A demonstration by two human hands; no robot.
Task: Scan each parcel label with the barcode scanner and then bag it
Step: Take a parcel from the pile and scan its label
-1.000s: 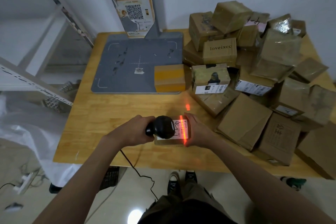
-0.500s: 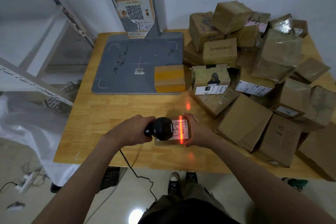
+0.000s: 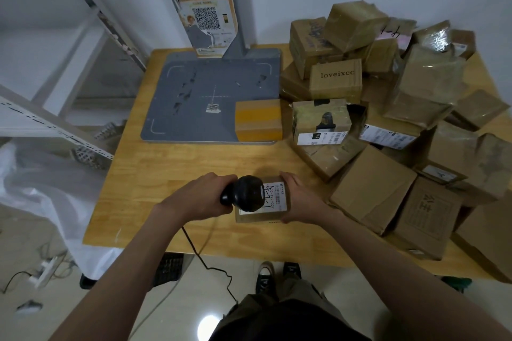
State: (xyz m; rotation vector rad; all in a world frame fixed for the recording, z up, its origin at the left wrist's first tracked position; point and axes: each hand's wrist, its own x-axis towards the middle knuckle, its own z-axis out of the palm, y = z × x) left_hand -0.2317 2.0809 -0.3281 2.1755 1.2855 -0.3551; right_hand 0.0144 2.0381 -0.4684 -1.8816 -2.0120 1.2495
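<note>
A small brown parcel [image 3: 263, 214] with a white label [image 3: 274, 196] lies near the front edge of the wooden table [image 3: 155, 171]. My left hand [image 3: 202, 196] grips the handle of a black barcode scanner [image 3: 248, 194], whose head hangs over the left part of the label. My right hand [image 3: 300, 199] holds the parcel's right side, fingers curled round its edge. No red scan line shows on the label. The scanner's black cable [image 3: 205, 260] drops off the table's front edge.
A heap of several cardboard parcels [image 3: 388, 124] fills the table's right half. A grey scanning plate [image 3: 210, 97] with an upright post stands at the back, an orange-taped box [image 3: 259, 120] on its corner. White plastic bagging [image 3: 41, 191] and a metal rack lie to the left.
The red scan line that lit the label and the table half a second ago has gone out. Both hands, scanner and parcel stay in place.
</note>
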